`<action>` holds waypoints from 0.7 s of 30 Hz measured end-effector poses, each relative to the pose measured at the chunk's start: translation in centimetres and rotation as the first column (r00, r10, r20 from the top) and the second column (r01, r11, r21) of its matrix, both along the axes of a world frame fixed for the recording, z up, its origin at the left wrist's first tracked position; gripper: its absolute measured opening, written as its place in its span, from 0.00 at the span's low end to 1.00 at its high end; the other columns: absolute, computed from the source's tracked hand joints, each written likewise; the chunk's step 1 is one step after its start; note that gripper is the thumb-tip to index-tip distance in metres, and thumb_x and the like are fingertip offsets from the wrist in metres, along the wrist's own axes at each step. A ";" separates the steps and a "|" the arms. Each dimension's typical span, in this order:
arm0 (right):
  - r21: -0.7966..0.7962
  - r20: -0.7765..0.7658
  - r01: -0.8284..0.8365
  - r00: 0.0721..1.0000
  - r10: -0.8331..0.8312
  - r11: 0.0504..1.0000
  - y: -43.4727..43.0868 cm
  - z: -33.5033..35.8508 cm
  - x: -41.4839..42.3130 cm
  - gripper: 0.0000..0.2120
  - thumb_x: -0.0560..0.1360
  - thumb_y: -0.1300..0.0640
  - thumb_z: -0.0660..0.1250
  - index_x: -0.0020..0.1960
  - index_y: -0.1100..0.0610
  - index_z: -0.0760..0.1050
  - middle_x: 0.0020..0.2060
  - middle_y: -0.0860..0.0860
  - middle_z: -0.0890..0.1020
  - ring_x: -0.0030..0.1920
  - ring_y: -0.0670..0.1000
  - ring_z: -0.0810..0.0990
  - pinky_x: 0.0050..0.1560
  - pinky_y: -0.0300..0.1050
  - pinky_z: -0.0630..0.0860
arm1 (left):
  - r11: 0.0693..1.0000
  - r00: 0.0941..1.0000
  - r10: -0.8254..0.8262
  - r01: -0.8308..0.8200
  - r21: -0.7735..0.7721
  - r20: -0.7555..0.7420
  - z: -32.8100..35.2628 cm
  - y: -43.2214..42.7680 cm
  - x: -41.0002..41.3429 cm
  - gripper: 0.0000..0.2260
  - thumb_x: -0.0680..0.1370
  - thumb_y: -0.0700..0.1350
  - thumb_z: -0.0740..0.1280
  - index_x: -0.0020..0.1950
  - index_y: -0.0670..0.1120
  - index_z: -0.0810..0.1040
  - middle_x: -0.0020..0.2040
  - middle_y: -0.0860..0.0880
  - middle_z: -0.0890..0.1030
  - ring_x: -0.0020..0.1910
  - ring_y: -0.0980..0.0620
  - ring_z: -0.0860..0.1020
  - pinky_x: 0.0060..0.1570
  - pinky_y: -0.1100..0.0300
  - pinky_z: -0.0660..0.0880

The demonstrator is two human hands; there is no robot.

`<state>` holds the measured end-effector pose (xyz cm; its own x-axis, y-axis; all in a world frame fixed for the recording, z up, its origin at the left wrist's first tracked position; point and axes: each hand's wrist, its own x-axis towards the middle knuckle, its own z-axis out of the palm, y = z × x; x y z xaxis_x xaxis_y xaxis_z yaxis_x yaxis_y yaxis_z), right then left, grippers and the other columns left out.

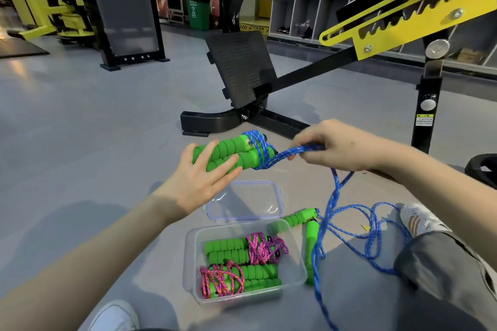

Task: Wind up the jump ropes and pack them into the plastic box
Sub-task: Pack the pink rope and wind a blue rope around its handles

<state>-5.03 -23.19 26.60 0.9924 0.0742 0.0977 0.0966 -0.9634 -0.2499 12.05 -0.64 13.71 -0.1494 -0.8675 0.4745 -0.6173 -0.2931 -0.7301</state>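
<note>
My left hand [200, 179] holds the two green foam handles [232, 152] of a jump rope side by side above the floor. Blue rope [262, 149] is wrapped several turns around their far ends. My right hand [334, 146] pinches the doubled blue rope just right of the handles; the rest hangs down and trails over the floor. The clear plastic box [297, 258] below holds two wound ropes with green handles and pink cord [265, 247]. Another green-handled rope [312, 239] with loose blue cord lies right of the box.
The box's clear lid [277, 191] lies on the grey floor just behind the box. A black and yellow gym machine [242, 72] stands ahead, its base close behind my hands. My legs and white shoes [418, 219] flank the box.
</note>
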 end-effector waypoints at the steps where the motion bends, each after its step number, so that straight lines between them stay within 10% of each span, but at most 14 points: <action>1: -0.046 0.077 -0.004 0.997 0.008 0.999 -0.1 0.0 0.5 0.12 0.74 0.63 0.64 0.52 0.51 0.81 0.39 0.50 0.79 0.39 0.51 0.75 0.45 0.49 0.74 | 1.000 1.000 -0.028 0.028 0.009 0.001 0.0 0.1 -0.1 0.26 0.72 0.33 0.61 0.70 0.44 0.68 0.67 0.44 0.74 0.58 0.30 0.72 0.51 0.38 0.68; 13: -0.575 0.282 -0.142 0.890 0.359 0.806 -2.6 -1.5 3.7 0.18 0.76 0.51 0.59 0.62 0.54 0.77 0.43 0.51 0.80 0.44 0.56 0.76 0.59 0.49 0.63 | 0.921 0.921 -0.388 0.389 0.022 -0.043 1.9 1.5 -3.8 0.18 0.79 0.42 0.65 0.69 0.49 0.71 0.67 0.49 0.75 0.61 0.33 0.75 0.55 0.40 0.72; 17: -0.472 0.338 -0.097 0.898 0.281 0.876 -3.2 -2.4 4.1 0.20 0.79 0.49 0.56 0.66 0.57 0.73 0.53 0.54 0.80 0.52 0.57 0.76 0.58 0.51 0.68 | 0.904 0.903 -0.427 0.427 -0.014 -0.051 2.9 1.4 -5.2 0.16 0.81 0.41 0.61 0.69 0.49 0.72 0.66 0.49 0.76 0.60 0.32 0.75 0.54 0.41 0.73; 21: 0.011 0.204 0.061 0.977 -0.062 0.998 -2.4 -4.2 3.4 0.18 0.78 0.53 0.61 0.64 0.62 0.74 0.55 0.59 0.80 0.54 0.53 0.76 0.55 0.44 0.73 | 0.899 0.909 -0.415 0.402 -0.172 -0.047 3.9 0.5 -6.1 0.15 0.81 0.41 0.61 0.67 0.48 0.72 0.67 0.49 0.73 0.60 0.33 0.74 0.55 0.42 0.71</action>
<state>-1.66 -25.54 22.41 0.9542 0.0122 0.2989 0.0862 -0.9680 -0.2358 5.94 -0.18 17.58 -0.4304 -0.6533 0.6229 -0.7617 -0.1074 -0.6390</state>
